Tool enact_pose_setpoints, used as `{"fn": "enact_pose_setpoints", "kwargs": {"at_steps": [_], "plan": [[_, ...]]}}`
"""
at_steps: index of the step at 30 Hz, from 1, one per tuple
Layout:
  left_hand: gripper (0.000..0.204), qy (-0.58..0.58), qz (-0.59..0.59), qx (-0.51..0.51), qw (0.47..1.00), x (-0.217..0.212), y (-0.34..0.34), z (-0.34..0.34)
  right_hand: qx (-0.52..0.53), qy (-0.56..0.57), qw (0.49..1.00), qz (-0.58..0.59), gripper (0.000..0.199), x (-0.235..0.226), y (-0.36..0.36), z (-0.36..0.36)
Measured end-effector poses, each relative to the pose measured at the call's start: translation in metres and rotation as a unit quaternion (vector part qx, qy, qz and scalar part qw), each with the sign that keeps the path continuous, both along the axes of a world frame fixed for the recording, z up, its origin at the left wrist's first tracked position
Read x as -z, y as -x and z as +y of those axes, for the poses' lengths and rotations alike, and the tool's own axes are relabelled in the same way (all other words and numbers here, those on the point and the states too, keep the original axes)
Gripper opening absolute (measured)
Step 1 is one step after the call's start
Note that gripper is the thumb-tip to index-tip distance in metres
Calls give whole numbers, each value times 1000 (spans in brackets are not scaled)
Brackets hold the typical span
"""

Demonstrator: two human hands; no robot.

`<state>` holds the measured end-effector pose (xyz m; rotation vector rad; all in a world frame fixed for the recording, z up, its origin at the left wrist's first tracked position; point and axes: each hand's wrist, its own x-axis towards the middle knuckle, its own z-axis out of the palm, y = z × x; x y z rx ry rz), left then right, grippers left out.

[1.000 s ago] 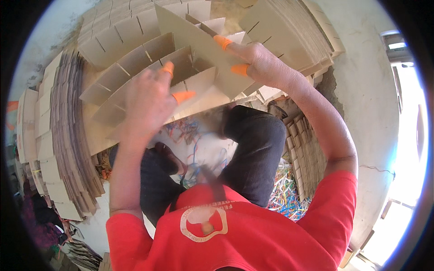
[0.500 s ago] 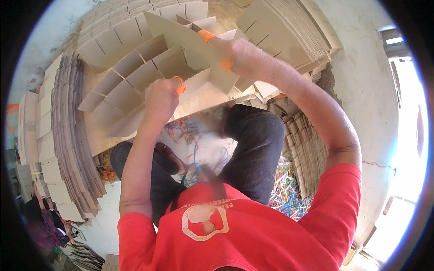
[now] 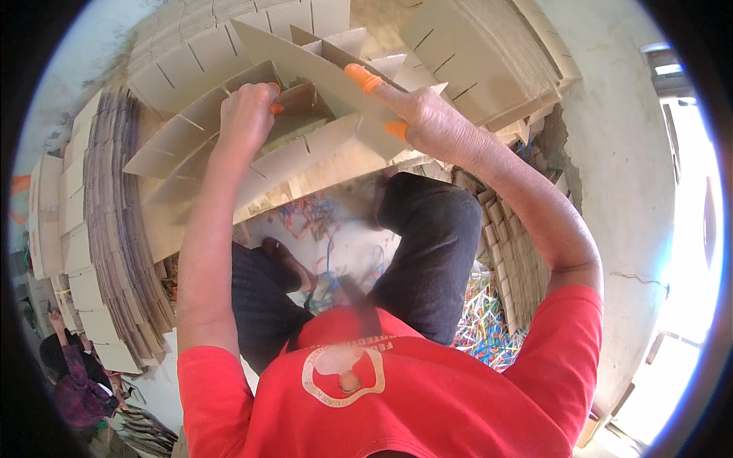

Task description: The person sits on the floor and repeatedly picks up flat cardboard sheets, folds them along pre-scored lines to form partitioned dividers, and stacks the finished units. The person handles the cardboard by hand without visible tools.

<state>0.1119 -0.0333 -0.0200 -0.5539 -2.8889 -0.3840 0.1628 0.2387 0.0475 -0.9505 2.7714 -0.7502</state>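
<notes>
A partly interlocked grid of tan cardboard divider strips stands on a wooden work surface before me. A long divider panel runs slantwise across it, upright. My right hand grips this panel's right part, the index finger stretched along the face and the thumb lower down. My left hand is closed at the top of a cross strip left of the panel; its palm side is hidden. Orange finger covers sit on fingers of both hands.
Stacks of slotted cardboard sheets stand at the far left, far right and along the left side. Colourful straps litter the floor by my legs. Another person is at the lower left, and a wall rises at right.
My left hand has moved up and away from me, from the near strip to one farther in. My right hand has shifted slightly right and down; its index finger is now straighter.
</notes>
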Motion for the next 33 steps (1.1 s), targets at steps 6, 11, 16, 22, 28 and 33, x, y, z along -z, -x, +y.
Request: {"fn": "enact_pose_setpoints", "kwargs": {"at_steps": [6,11,16,22,28,33], "plan": [[5,-20,-2,18,1000,1,-6,0,22,-24,998,-50,85,-7,1,-7],[7,-59,20,32,998,5,-2,-3,-5,90,996,5,83,3,0,-2],[7,-56,-8,21,998,3,-1,-3,28,99,993,-66,76,0,2,-6],[13,-59,-42,23,997,-3,4,-6,41,-29,984,-171,79,-17,40,-9],[5,-117,136,29,983,-23,-13,11,-65,-10,998,25,79,9,44,-15],[12,-94,-12,38,995,-26,-51,39,-34,-35,998,-31,77,9,41,-16]]}}
